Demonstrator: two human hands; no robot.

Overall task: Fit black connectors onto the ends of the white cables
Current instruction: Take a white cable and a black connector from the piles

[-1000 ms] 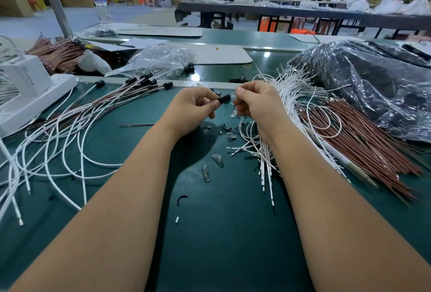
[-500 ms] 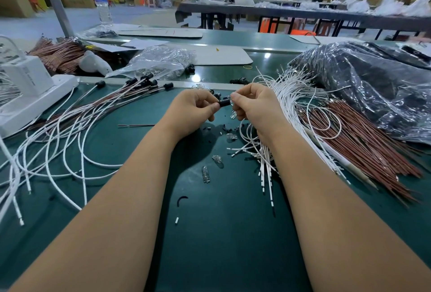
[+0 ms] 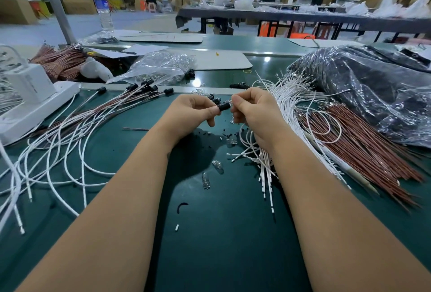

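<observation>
We hold our two hands together over the middle of the green table (image 3: 221, 256), a little toward its far side. Our left hand (image 3: 193, 114) has its fingers curled, and thumb and forefinger pinch a small black connector (image 3: 224, 106) that lies between the hands, pointing right. Our right hand (image 3: 254, 111) meets it from the other side, fingers curled in tight at the connector's right end. We cannot tell exactly what the right fingertips pinch there, as they hide the spot; a glint of something clear shows at the connector's end.

Just right of the right hand lies a thick fan of loose white cables (image 3: 286, 100), running from the far side toward us, with their near ends spread beside our right forearm. Right of those lies a bundle of reddish-brown wires (image 3: 354, 147), and beyond it a dark heap under clear plastic (image 3: 373, 86).

On the left of the table sprawl finished cables (image 3: 77, 133), white and brown together, their black-capped ends (image 3: 149, 85) gathered at the far side. A white power strip (image 3: 35, 107) sits at the far left. A few small clear bulbs (image 3: 206, 180) lie on the mat between our forearms.
</observation>
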